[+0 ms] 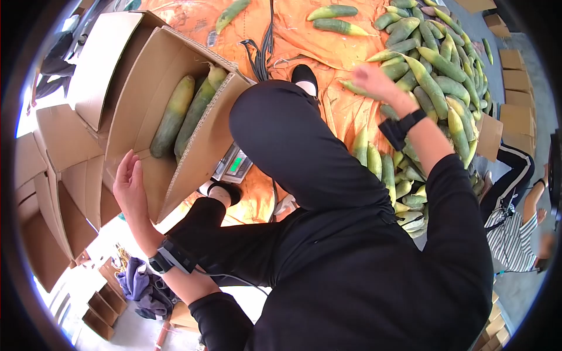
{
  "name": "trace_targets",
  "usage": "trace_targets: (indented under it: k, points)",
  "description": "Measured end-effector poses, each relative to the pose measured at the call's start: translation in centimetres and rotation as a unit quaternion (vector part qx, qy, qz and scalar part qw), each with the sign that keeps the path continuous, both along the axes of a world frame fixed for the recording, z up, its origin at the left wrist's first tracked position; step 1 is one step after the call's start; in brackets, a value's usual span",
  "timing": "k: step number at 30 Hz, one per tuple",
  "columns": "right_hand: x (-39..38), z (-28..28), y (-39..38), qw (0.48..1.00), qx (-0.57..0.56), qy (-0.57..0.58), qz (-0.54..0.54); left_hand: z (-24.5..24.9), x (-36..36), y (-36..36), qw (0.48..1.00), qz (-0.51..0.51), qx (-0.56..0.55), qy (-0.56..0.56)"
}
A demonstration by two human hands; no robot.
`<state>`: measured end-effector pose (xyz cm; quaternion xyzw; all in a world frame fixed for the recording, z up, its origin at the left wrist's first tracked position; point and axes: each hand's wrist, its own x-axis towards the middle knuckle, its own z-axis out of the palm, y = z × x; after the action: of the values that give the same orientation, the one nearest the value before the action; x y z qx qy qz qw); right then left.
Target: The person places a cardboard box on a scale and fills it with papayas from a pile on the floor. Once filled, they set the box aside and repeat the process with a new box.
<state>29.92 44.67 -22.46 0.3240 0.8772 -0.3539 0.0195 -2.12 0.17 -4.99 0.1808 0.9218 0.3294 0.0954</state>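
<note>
My left hand (130,182), fingers stretched out and holding nothing, is at the near edge of an open cardboard box (136,96). Inside that box lie a green radish (174,117) and another green radish (196,111) beside it, with more partly hidden behind. My right hand (377,83) reaches over the left side of a pile of green radishes (436,76). It is blurred, and I cannot tell whether it grips the pale-tipped radish (354,88) right at its fingers.
A scale (234,165) with a green display stands beside the box. Loose radishes (333,11) lie on the orange sheet (293,47), where a dark cable (266,44) runs. Several cardboard boxes (70,175) stand at left. At right sits another person (515,234) in a striped top.
</note>
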Motion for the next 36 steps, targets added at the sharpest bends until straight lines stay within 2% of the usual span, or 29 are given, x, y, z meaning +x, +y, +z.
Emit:
trace_targets:
  k: [1,3,5,7,9,13,15,19,21,23,25,26,27,29,31,35,36]
  points:
    - [3.3,-3.1,-0.1,0.999,-0.016,-0.050,-0.005,-0.3,-0.2,0.0,1.000,-0.002,-0.002,0.000]
    - [10.1,-9.2,-1.9,0.989,-0.076,-0.080,-0.096,-0.9,-0.4,-0.2,1.000,-0.013,0.015,-0.016]
    - [15.0,-13.2,-4.1,0.976,-0.042,-0.197,-0.088,-1.2,-0.3,0.2,1.000,-0.015,0.012,-0.012]
    - [17.6,-15.6,-6.1,0.941,-0.149,-0.264,-0.147,-1.3,-0.1,0.6,1.000,-0.006,0.007,-0.004]
    - [16.2,-12.3,-9.3,0.888,-0.234,-0.259,-0.300,-1.2,-0.1,1.0,1.000,-0.020,-0.016,-0.001]
    - [13.6,-12.2,-11.1,0.888,-0.267,-0.272,-0.257,-1.4,0.1,1.4,1.000,-0.022,-0.015,0.003]
    - [13.0,-13.8,-11.5,0.911,-0.204,-0.285,-0.216,-1.3,0.1,1.5,1.000,-0.015,-0.019,0.007]
    - [12.8,-14.7,-11.3,0.910,-0.161,-0.316,-0.214,-1.4,0.1,1.4,1.000,-0.011,-0.007,0.004]
    - [12.9,-14.9,-11.3,0.907,-0.190,-0.268,-0.262,-1.0,0.2,1.3,1.000,-0.008,-0.002,0.012]
    - [12.7,-14.2,-11.0,0.919,-0.158,-0.277,-0.233,-0.7,0.3,1.2,1.000,-0.014,-0.011,0.023]
    - [11.0,-10.6,-10.6,0.897,-0.209,-0.231,-0.313,-0.7,0.3,1.0,1.000,-0.012,-0.007,0.021]
    - [12.8,-12.9,-9.5,0.889,-0.275,-0.124,-0.346,-0.7,0.3,0.9,1.000,-0.014,-0.004,0.020]
    - [12.6,-12.3,-8.7,0.890,-0.271,-0.123,-0.345,-0.6,0.4,0.9,1.000,-0.012,0.000,0.020]
    - [10.4,-10.0,-6.1,0.909,-0.233,-0.014,-0.345,-0.3,0.5,0.8,1.000,-0.016,0.011,0.024]
    - [8.0,-7.6,-2.8,0.941,-0.210,0.062,-0.258,-0.2,0.6,0.6,0.999,-0.019,0.014,0.032]
    - [-1.5,5.7,-1.3,0.945,-0.102,0.226,-0.215,0.0,0.8,0.4,0.998,-0.030,0.035,0.037]
    - [-3.4,8.3,-0.8,0.935,-0.114,0.274,-0.194,0.1,0.8,0.4,0.998,-0.030,0.038,0.039]
